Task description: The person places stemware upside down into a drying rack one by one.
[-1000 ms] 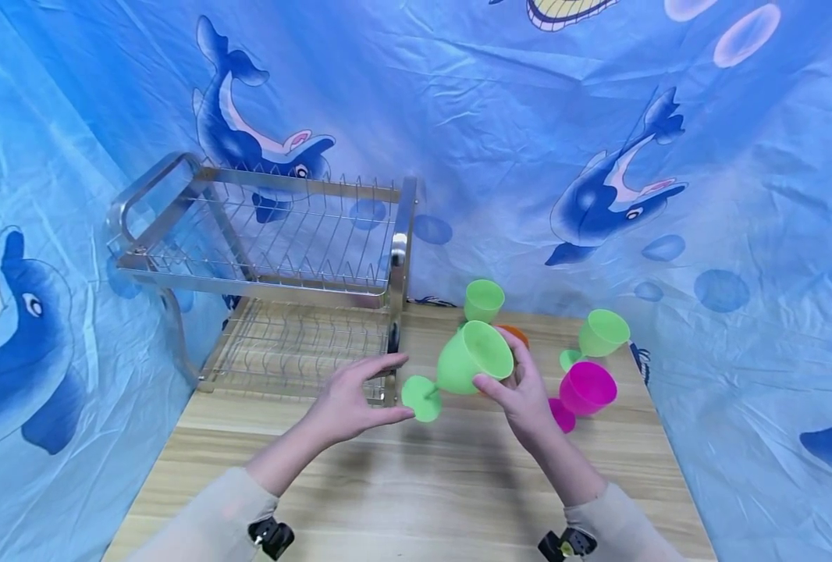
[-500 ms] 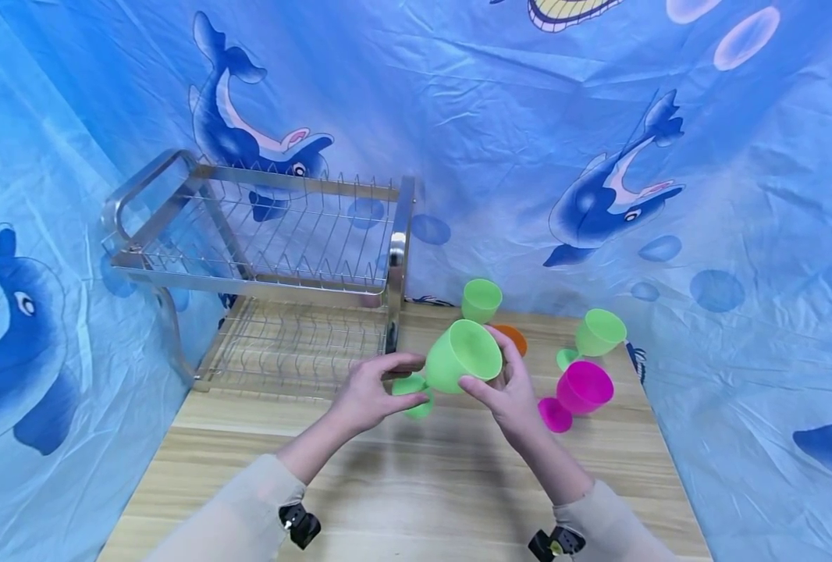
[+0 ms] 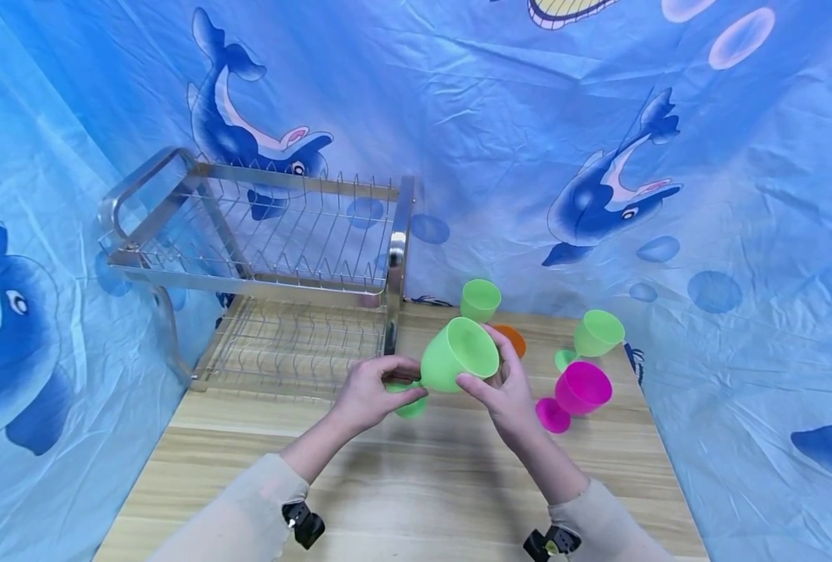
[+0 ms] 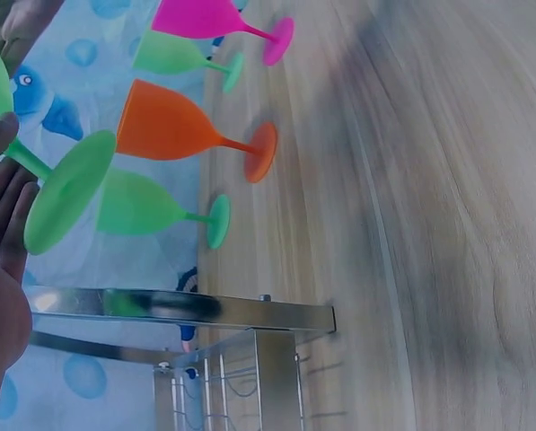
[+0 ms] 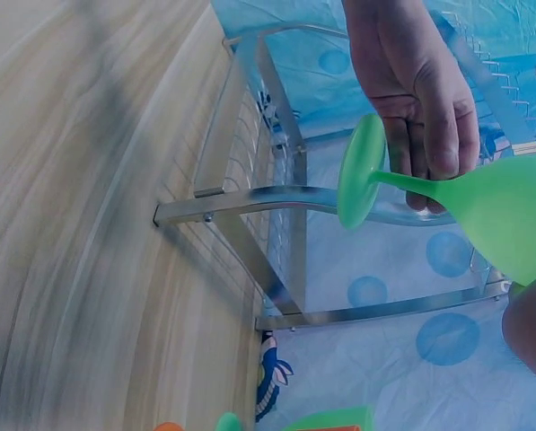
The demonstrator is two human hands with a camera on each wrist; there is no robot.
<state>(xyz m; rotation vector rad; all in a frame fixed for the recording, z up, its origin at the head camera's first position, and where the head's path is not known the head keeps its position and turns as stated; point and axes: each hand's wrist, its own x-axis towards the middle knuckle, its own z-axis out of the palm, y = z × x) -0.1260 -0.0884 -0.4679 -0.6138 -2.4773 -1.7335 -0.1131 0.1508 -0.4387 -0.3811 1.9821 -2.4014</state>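
A light green plastic goblet (image 3: 458, 357) hangs tilted above the wooden table, its mouth facing up and to the right. My right hand (image 3: 510, 404) grips its bowl between thumb and fingers. At the stem, the left hand (image 3: 369, 396) pinches with thumb and fingertips. The round foot (image 4: 70, 193) shows fully in the left wrist view, clear of the table. The right wrist view has the left hand's fingers (image 5: 440, 135) against the stem, just below the bowl.
A two-tier metal dish rack (image 3: 399, 250) stands at the left. Behind and right of the hands stand a green goblet (image 3: 481, 299), a partly hidden orange goblet (image 3: 513, 341), another green goblet (image 3: 599, 333) and a magenta goblet (image 3: 583, 388). A blue dolphin-print cloth (image 3: 472, 140) surrounds the table.
The left hand has moved right and closed from wide-spread fingers onto the stem. The right hand has brought the goblet slightly left.
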